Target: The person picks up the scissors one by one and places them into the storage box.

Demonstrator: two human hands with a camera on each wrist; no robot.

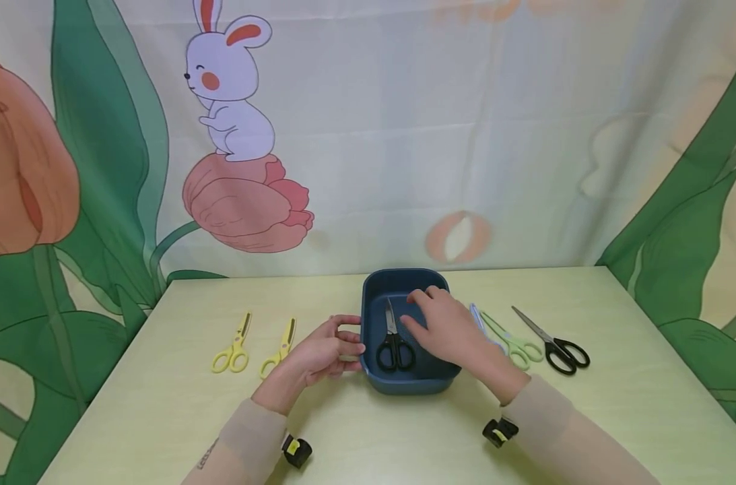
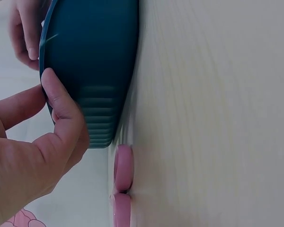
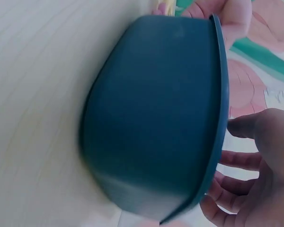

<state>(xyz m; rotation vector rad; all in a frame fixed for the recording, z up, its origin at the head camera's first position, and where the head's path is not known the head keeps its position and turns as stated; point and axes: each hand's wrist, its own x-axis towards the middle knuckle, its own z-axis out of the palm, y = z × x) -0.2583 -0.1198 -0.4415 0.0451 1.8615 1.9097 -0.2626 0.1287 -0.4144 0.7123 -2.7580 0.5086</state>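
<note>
A dark blue rectangular bin stands on the table, with black-handled scissors lying inside, blades pointing to the back. My left hand is at the bin's left side, its fingertips against the outer wall close below the rim. Over the bin's right part hovers my right hand, fingers spread and loosely bent with nothing between them. In the right wrist view, the fingers of that hand show beyond the bin's rim. Part of the bin's floor is hidden under the right hand.
Two pairs of yellow scissors lie left of the bin, one partly behind the left hand. To the right are green scissors, a light blue item partly covered by the right hand, and more black-handled scissors. A printed curtain hangs behind the table.
</note>
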